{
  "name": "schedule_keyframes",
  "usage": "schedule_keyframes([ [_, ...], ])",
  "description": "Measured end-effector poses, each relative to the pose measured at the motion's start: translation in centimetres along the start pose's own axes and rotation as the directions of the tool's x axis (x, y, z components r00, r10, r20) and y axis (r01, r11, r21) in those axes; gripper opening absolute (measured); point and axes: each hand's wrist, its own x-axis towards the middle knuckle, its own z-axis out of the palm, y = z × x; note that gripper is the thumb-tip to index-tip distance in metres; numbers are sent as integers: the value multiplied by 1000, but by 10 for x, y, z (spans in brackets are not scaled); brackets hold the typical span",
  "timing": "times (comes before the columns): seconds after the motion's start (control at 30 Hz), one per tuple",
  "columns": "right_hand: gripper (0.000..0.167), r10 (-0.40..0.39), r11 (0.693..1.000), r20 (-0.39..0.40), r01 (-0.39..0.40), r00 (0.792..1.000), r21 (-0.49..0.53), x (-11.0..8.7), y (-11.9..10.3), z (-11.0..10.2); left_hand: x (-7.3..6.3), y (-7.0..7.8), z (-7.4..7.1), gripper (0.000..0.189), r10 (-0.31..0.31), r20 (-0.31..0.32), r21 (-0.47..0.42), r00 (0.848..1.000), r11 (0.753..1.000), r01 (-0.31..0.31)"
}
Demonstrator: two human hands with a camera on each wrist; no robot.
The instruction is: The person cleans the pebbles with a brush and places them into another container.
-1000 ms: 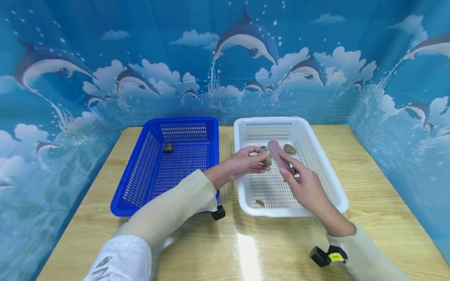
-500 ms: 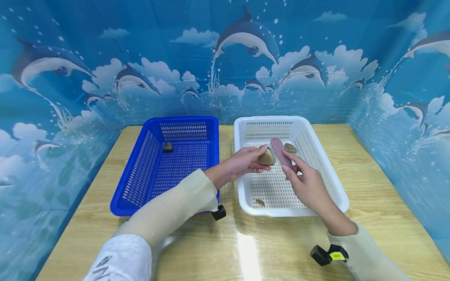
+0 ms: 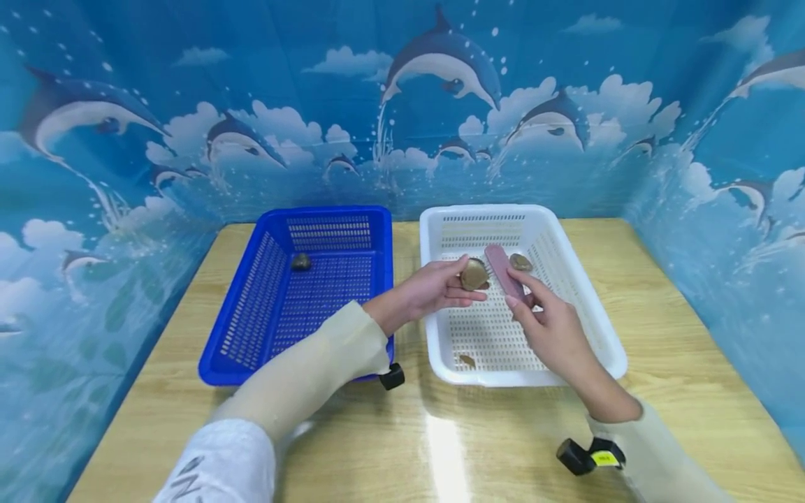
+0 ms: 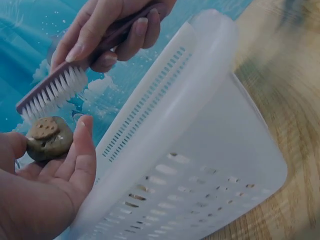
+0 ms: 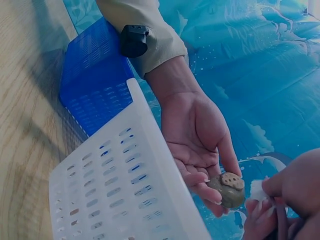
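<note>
Over the white basket (image 3: 503, 380), my left hand (image 3: 434, 290) holds a rounded olive-brown stone (image 3: 474, 274) between thumb and fingers. In the left wrist view a tan, pitted patch (image 4: 45, 128) shows on the stone's upper side. My right hand (image 3: 553, 332) grips a pink-backed brush (image 3: 501, 269) by its handle. Its white bristles (image 4: 57, 92) point down towards the stone, close above it in the left wrist view. In the right wrist view the stone (image 5: 231, 197) sits at my left fingertips, and the right hand (image 5: 300, 192) covers most of the brush.
In the white basket lie another brown stone (image 3: 520, 262) near the back and a small brown fragment (image 3: 467, 360) near the front. The blue basket (image 3: 327, 211) to the left holds one dark stone (image 3: 301, 262). Both stand on a wooden table (image 3: 534, 447) before a dolphin-print curtain (image 3: 352, 105).
The stone has turned in my left hand, showing a rounder face to the head camera, and the left fingers have shifted around it. The brush has moved slightly right, away from the stone.
</note>
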Motion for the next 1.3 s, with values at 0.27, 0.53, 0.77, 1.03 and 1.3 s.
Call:
schedule_keyframes([
  [0.27, 43, -2, 1000, 12, 2, 1000, 13, -4, -3, -1, 0, -1, 0, 47, 6, 56, 13, 998, 1000, -7],
  [0.53, 42, 2, 1000, 23, -2, 1000, 4, -5, -4, 3, -1, -3, -2, 46, 18, 74, -2, 997, 1000, -18],
  [0.77, 43, -41, 998, 14, 42, 999, -47, -5, -3, 6, -2, -2, -3, 44, 30, 129, -4, 991, 1000, -30],
  [1.03, 44, -103, 987, 28, 105, 994, -119, -4, -5, 6, -1, -2, -4, 45, 46, 151, 25, 987, 998, -51],
  [1.3, 44, -149, 960, 2, 145, 989, -239, -3, -8, 8, -2, -3, -3, 45, 52, 187, 51, 981, 997, -63],
])
